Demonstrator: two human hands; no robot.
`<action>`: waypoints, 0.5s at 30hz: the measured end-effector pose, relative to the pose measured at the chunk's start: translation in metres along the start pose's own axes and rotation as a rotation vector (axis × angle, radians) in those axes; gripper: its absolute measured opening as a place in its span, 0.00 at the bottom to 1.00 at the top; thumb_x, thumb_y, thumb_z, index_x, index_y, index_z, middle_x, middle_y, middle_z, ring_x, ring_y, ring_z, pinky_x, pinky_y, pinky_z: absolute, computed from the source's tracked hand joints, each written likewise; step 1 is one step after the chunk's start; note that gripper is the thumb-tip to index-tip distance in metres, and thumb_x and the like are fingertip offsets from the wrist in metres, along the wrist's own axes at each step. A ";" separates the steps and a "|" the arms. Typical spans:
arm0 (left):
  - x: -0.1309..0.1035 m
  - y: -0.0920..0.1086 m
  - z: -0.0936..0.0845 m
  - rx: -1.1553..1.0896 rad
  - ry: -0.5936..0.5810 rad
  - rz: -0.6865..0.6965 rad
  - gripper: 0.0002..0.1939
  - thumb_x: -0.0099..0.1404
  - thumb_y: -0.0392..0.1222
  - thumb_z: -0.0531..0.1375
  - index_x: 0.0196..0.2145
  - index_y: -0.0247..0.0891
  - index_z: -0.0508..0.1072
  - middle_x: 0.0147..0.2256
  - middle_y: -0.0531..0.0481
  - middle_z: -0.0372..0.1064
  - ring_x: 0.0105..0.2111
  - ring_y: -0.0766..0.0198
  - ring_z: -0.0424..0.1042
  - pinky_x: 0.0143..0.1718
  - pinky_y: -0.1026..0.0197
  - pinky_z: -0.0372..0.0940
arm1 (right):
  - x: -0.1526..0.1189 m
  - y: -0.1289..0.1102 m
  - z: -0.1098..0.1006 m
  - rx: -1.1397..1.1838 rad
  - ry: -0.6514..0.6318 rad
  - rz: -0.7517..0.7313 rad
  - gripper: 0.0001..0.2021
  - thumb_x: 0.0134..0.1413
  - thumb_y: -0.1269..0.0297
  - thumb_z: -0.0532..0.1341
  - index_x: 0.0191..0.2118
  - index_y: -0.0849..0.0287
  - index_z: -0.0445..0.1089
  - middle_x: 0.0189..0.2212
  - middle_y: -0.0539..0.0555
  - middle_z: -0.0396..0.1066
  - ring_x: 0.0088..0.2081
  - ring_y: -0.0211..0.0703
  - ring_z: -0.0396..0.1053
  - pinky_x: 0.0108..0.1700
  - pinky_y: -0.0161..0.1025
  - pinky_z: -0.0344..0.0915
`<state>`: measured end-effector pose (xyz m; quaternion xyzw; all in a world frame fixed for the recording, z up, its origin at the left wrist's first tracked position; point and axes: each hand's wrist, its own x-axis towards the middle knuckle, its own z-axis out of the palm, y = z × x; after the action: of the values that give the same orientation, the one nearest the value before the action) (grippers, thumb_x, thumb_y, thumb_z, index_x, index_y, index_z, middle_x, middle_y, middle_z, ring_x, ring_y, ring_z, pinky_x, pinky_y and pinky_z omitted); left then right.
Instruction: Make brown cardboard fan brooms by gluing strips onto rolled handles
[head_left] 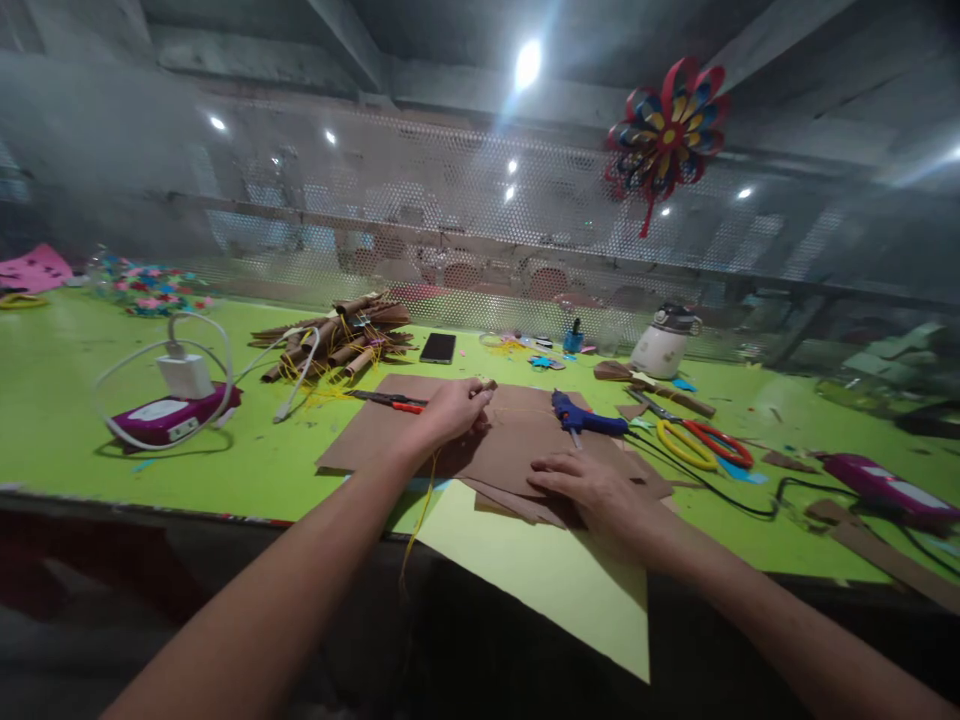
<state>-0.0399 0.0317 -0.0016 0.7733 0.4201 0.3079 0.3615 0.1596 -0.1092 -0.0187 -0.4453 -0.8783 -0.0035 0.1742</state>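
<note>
Behind-left of brown sheets (375, 440) (lying unrolled), rolls (352, 352) are piled, seemingly done; small piece (488, 385) is pinched in left hand (459, 408), right hand (592, 488) spread, empty.

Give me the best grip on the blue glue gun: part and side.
Take the handle, probably from above and the right. The blue glue gun lies on brown sheets, its slim handle pointing right, clear of the bulkier body. Mind the black cord trailing off that end.

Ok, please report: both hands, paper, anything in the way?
Left hand pinching small piece. Right hand resting on brown paper. Blue glue gun lying close ahead.
</note>
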 end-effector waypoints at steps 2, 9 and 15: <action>0.002 -0.002 0.000 0.020 -0.006 0.019 0.14 0.62 0.44 0.52 0.40 0.33 0.70 0.22 0.46 0.70 0.17 0.68 0.65 0.18 0.67 0.56 | -0.011 0.014 -0.002 0.022 0.035 0.029 0.19 0.52 0.77 0.52 0.47 0.54 0.69 0.50 0.56 0.67 0.47 0.44 0.65 0.47 0.42 0.63; 0.004 -0.007 0.000 0.052 -0.059 0.060 0.15 0.62 0.46 0.51 0.38 0.33 0.71 0.25 0.44 0.71 0.22 0.64 0.69 0.19 0.66 0.57 | -0.019 0.043 0.000 0.054 0.232 0.128 0.17 0.49 0.78 0.51 0.38 0.57 0.73 0.43 0.56 0.72 0.46 0.46 0.68 0.48 0.47 0.64; -0.005 0.009 -0.008 0.031 -0.087 0.119 0.13 0.62 0.44 0.51 0.37 0.33 0.69 0.27 0.45 0.71 0.24 0.67 0.69 0.24 0.67 0.60 | -0.015 0.044 0.005 0.165 0.311 0.153 0.16 0.47 0.78 0.52 0.36 0.56 0.73 0.38 0.53 0.74 0.42 0.43 0.71 0.48 0.45 0.65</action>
<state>-0.0439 0.0264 0.0093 0.8151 0.3619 0.2883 0.3485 0.2006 -0.0936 -0.0351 -0.4890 -0.8017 0.0132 0.3436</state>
